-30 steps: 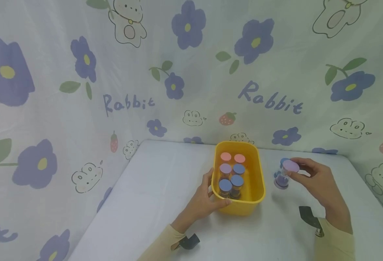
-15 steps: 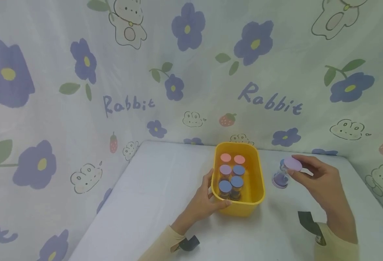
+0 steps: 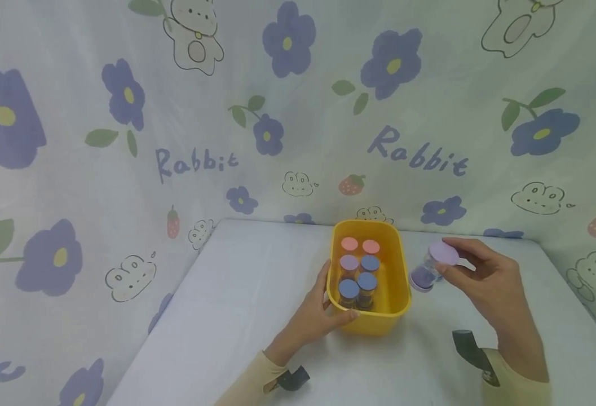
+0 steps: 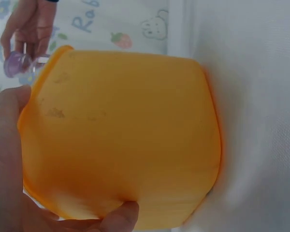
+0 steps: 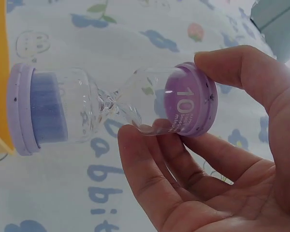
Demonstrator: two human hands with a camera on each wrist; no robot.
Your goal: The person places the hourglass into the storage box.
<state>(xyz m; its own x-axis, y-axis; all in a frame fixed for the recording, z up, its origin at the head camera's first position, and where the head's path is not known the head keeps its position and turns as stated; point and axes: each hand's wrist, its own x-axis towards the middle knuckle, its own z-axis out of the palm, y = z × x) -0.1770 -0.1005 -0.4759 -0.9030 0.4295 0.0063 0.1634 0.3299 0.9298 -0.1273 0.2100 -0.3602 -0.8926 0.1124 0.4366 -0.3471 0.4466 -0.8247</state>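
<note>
My right hand (image 3: 488, 277) pinches an hourglass (image 5: 99, 104) with lilac caps by its upper end, thumb and fingers round the cap and glass. It reads "10" minutes, and violet sand lies in the lower bulb. The hourglass tilts in the air just right of a yellow bin (image 3: 407, 293). My left hand (image 3: 323, 307) grips the bin's near left corner, thumb over the rim and fingers on the outer wall. Inside the bin stand several hourglasses: two pink-capped (image 3: 371, 247) at the back, then one lilac-capped (image 3: 349, 263) and blue-capped ones (image 3: 366, 281) nearer me.
The bin stands on a white-covered table (image 3: 226, 293). A patterned curtain (image 3: 298, 113) with flowers and rabbits hangs behind and at the sides. Something bluish shows behind the held hourglass, mostly hidden. The bin's right side holds no hourglasses.
My right hand has lifted the lilac hourglass slightly and carried it left toward the bin, tilting it more. My left hand keeps its hold on the bin.
</note>
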